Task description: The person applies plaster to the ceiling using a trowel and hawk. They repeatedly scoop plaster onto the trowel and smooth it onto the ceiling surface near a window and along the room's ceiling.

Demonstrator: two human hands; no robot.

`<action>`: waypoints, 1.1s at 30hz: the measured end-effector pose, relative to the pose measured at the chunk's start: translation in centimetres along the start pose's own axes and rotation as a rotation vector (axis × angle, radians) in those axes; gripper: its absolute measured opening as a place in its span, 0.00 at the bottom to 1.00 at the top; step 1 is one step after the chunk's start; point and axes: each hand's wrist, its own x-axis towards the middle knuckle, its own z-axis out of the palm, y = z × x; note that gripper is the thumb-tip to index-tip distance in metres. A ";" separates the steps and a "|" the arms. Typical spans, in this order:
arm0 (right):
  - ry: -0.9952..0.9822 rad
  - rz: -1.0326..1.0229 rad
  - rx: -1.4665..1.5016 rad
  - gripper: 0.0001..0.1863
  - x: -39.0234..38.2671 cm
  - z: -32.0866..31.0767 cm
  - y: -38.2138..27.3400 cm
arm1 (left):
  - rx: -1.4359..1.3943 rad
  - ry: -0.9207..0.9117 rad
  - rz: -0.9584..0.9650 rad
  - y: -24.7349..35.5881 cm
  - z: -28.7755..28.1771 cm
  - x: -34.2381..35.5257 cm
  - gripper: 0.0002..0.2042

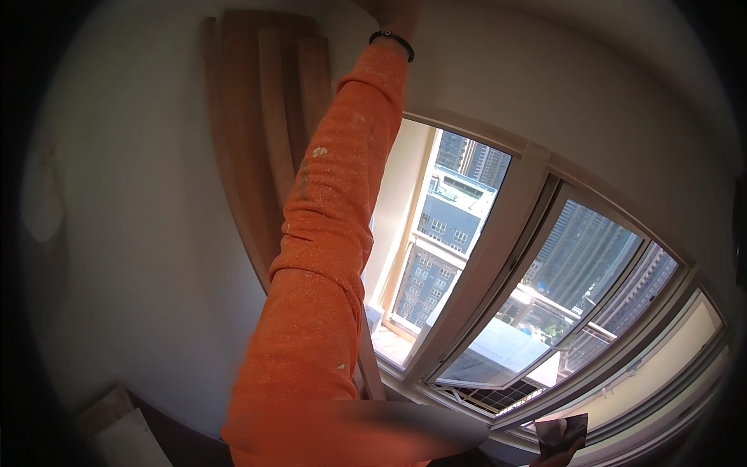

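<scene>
Well, left hand [391, 11] stretching high beside brown planks [240, 117], mostly out of view, so can't tell its grip; right hand [562, 458] seemingly gripping dark square piece [572, 430], low near window [482, 268]

The top edge is cutting off the raised bare hand [394, 12] above its narrow black bracelet [395, 39], while a grey-and-orange blur [389, 430] is smearing the white-specked orange fabric sleeve [325, 257], which is partly hiding tall brown wooden boards [240, 124].
</scene>
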 end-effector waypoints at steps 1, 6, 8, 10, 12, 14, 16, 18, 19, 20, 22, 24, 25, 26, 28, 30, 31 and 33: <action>0.046 -0.028 -0.037 0.35 -1.0 0.8 -0.2 | -0.067 -0.096 -0.187 -0.3 -0.6 0.1 0.25; 0.075 -0.050 -0.034 0.35 -0.3 -0.2 0.6 | -0.588 -0.345 -0.817 -2.2 -2.3 5.6 0.26; 0.068 -0.022 0.047 0.34 0.3 -0.8 0.9 | -0.720 -0.320 -0.870 -3.0 -1.5 6.7 0.28; 0.059 -0.017 0.084 0.34 0.4 -1.4 1.2 | -0.677 -0.273 -0.823 -2.5 -0.9 6.7 0.30; 0.022 -0.023 0.088 0.33 0.9 -1.9 1.8 | -0.649 -0.204 -0.625 -2.5 1.2 5.3 0.32; 0.075 0.013 0.096 0.33 0.9 -1.5 1.3 | -0.715 -0.268 -0.665 -3.4 1.4 3.8 0.33; 0.133 0.023 0.183 0.32 1.0 -2.6 0.7 | -0.720 -0.296 -0.782 -1.7 0.9 2.5 0.33; 0.156 0.013 0.174 0.31 0.8 -3.6 0.0 | -0.677 -0.254 -0.775 1.7 0.3 2.1 0.33; 0.169 0.005 0.165 0.31 0.5 -4.2 -0.5 | -0.653 -0.239 -0.765 3.7 0.2 2.0 0.33; 0.176 -0.004 0.156 0.30 0.3 -4.5 -1.0 | -0.628 -0.227 -0.746 6.0 0.0 2.1 0.33; 0.198 -0.028 0.122 0.30 -0.4 -5.2 -2.5 | -0.578 -0.211 -0.716 10.3 0.0 1.4 0.33; 0.223 -0.058 0.086 0.29 -1.3 -5.8 -4.3 | -0.530 -0.203 -0.685 15.4 0.2 0.2 0.33; 0.232 -0.073 0.072 0.28 -1.7 -5.8 -5.1 | -0.507 -0.196 -0.668 18.2 0.4 -0.4 0.33; 0.238 -0.090 0.059 0.28 -2.0 -6.0 -5.9 | -0.486 -0.191 -0.652 21.0 0.5 -0.7 0.33; 0.255 -0.124 0.045 0.28 -2.7 -6.1 -7.2 | -0.446 -0.179 -0.634 27.2 0.7 -2.2 0.33; 0.227 -0.128 0.043 0.29 -2.7 -5.7 -8.3 | -0.386 -0.180 -0.598 33.4 0.7 -3.3 0.33; 0.212 -0.127 0.038 0.30 -2.7 -5.6 -8.6 | -0.305 -0.226 -0.604 36.6 0.3 -3.8 0.34; 0.145 -0.090 0.031 0.30 -2.3 -5.8 -8.7 | -0.222 -0.349 -0.576 41.4 -0.5 -5.6 0.36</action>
